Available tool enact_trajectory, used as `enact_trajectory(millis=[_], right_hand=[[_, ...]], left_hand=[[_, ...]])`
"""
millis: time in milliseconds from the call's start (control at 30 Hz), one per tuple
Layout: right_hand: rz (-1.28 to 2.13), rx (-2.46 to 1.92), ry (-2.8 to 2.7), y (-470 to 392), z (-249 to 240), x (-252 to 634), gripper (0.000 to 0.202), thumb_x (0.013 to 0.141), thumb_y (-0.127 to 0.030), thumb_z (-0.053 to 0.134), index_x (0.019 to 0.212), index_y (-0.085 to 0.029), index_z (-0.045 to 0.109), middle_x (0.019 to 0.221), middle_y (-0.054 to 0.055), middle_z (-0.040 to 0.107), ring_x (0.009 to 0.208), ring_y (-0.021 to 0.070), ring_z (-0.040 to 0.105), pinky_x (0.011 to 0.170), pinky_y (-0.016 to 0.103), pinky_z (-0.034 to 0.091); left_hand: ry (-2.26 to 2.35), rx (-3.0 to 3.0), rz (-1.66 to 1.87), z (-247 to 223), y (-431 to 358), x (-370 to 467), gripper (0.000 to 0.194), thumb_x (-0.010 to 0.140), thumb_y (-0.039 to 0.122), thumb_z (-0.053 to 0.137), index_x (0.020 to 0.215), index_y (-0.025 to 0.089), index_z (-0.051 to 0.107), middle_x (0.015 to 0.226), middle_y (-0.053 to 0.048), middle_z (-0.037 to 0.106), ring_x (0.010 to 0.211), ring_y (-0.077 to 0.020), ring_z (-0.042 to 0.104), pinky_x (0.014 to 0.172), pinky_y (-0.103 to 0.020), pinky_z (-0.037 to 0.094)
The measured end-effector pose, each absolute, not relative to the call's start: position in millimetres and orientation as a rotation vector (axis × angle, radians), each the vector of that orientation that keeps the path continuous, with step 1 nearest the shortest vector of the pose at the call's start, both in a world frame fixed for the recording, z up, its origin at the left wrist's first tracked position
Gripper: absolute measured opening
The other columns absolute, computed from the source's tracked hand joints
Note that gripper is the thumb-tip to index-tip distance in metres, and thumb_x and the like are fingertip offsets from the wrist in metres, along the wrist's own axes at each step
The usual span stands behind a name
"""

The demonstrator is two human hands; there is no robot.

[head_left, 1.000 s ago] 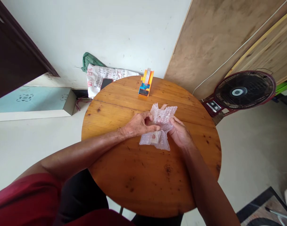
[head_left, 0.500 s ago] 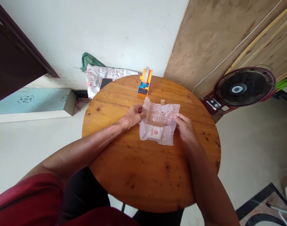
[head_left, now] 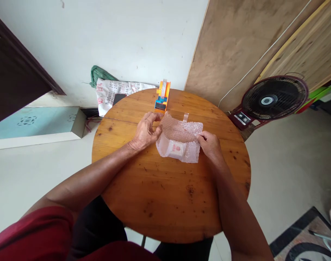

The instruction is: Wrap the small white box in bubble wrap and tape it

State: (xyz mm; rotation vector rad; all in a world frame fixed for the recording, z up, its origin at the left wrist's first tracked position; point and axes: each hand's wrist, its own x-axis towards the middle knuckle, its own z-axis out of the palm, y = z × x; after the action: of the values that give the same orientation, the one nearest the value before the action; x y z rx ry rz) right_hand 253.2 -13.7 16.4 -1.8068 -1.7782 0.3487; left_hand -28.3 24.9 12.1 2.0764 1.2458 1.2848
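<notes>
A sheet of clear bubble wrap [head_left: 181,131] lies opened out on the round wooden table [head_left: 165,203]. On its near part rests a small white packet with red print [head_left: 177,149]. My left hand [head_left: 147,131] is at the wrap's left edge, its fingers apart and curved, with nothing held between them. The right edge of the wrap is pinched between the thumb and fingers of my right hand [head_left: 209,144]. A strip of tape [head_left: 186,117] sticks out from the wrap's far edge.
An orange and blue tape dispenser [head_left: 162,96] stands near the table's far edge. Behind the table lies a printed white sack [head_left: 105,92] by the wall. A dark red fan [head_left: 272,98] stands at the right, and a pale blue box [head_left: 37,123] at the left.
My left hand has let go of the wrap's left side and its fingers have spread. The wrap lies more open around the packet. The whole view has shifted slightly.
</notes>
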Motion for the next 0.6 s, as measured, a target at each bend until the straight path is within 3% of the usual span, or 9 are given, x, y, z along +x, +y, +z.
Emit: enact_trajectory(millis=[167, 267, 400, 600], right_hand=[[0.384, -1.824, -1.68, -11, 10, 254, 0.019, 0.08, -0.034, 0.056, 0.09, -0.022, 0.068, 0.082, 0.004, 0.073, 0.076, 0.0227, 0.065, 0.071, 0.033, 0.045], [0.392, -1.869, -1.653, -11, 11, 253, 0.025, 0.079, -0.034, 0.059, 0.1, -0.022, 0.066, 0.076, 0.003, 0.072, 0.07, 0.0224, 0.064, 0.069, 0.034, 0.045], [0.366, -1.931, -1.68, -14, 15, 249, 0.038, 0.078, -0.032, 0.064, 0.115, -0.024, 0.062, 0.084, 0.004, 0.073, 0.076, 0.0246, 0.065, 0.071, 0.035, 0.044], [0.24, -2.016, -1.715, -19, 18, 244, 0.066, 0.077, -0.03, 0.066, 0.141, -0.023, 0.048, 0.104, 0.01, 0.071, 0.095, 0.0309, 0.065, 0.081, 0.041, 0.046]], left_hand=[[0.759, 2.288, 1.268, 24, 12, -30, 0.022, 0.08, 0.023, 0.058, 0.098, 0.016, 0.067, 0.098, -0.011, 0.071, 0.102, -0.0243, 0.062, 0.095, -0.041, 0.049], [0.605, 2.391, 1.113, 24, 12, -31, 0.028, 0.078, 0.021, 0.059, 0.104, 0.016, 0.069, 0.105, -0.011, 0.072, 0.113, -0.0279, 0.061, 0.101, -0.045, 0.047], [0.672, 2.485, 0.807, 22, 14, -30, 0.043, 0.07, 0.014, 0.06, 0.112, 0.014, 0.069, 0.106, -0.014, 0.072, 0.109, -0.0309, 0.064, 0.098, -0.047, 0.049], [0.871, 2.176, 0.63, 31, 10, -33, 0.044, 0.072, 0.023, 0.065, 0.115, 0.017, 0.069, 0.102, -0.008, 0.072, 0.092, -0.0222, 0.067, 0.083, -0.032, 0.052]])
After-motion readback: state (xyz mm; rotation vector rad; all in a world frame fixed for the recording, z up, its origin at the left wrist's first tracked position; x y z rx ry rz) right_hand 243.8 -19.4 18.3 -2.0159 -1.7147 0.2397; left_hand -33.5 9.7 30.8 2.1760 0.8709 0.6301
